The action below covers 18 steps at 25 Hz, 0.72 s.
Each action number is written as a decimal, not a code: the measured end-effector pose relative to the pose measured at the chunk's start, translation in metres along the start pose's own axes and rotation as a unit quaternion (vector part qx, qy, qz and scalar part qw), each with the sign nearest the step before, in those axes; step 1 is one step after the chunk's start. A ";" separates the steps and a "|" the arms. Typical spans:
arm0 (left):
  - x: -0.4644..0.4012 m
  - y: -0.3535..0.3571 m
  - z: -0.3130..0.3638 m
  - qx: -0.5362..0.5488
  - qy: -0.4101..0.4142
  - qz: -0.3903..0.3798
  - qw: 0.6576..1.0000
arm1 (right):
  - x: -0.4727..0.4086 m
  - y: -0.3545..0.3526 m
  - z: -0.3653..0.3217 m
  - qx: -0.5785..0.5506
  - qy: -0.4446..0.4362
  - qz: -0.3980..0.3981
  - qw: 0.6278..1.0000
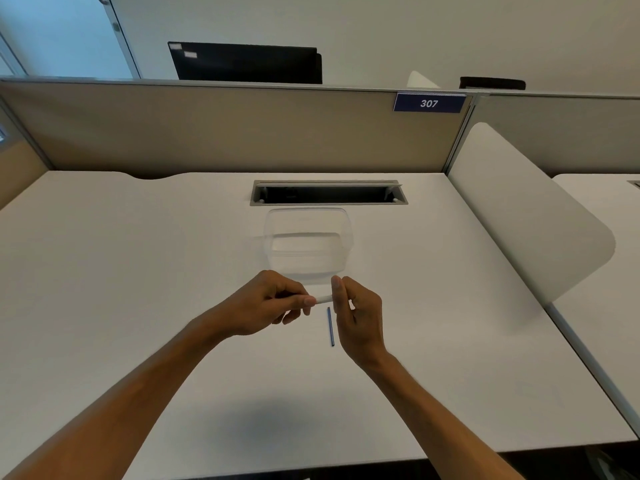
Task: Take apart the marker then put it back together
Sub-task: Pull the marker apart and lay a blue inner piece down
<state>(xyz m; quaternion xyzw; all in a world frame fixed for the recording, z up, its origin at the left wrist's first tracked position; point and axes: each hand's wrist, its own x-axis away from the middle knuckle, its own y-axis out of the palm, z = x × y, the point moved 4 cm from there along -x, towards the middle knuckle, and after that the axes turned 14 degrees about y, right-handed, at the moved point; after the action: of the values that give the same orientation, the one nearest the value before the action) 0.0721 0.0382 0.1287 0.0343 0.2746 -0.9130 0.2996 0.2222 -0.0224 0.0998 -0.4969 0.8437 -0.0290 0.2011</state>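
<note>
Between both hands, half-hidden marker.

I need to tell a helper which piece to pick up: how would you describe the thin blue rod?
Start at the clear plastic container in the middle of the white desk, then come toward the person's hands. The thin blue rod lies flat on the desk just beside the right hand; it is the only dark, loose piece there.

The marker's white barrel lies level, pinched at both ends. Its slim blue ink rod lies apart at six o'clock, pointing twelve to six.
</note>
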 end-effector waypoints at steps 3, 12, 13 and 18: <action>0.000 0.000 -0.005 0.052 -0.043 -0.033 0.997 | 0.002 0.000 -0.001 0.024 -0.039 0.004 0.999; 0.000 -0.002 0.015 -0.294 0.076 0.018 0.952 | 0.002 0.010 0.019 -0.052 0.269 -0.034 0.961; 0.001 -0.003 0.019 -0.328 0.105 0.031 0.938 | 0.001 0.011 0.019 -0.057 0.282 -0.032 0.957; 0.004 -0.001 0.030 -0.416 0.179 0.073 0.889 | -0.003 0.011 0.012 -0.086 0.260 -0.014 0.962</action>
<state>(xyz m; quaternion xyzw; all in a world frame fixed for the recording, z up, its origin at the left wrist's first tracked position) 0.0713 0.0206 0.1537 0.0895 0.6750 -0.6692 0.2976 0.2185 -0.0127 0.0872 -0.4998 0.8590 -0.0870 -0.0688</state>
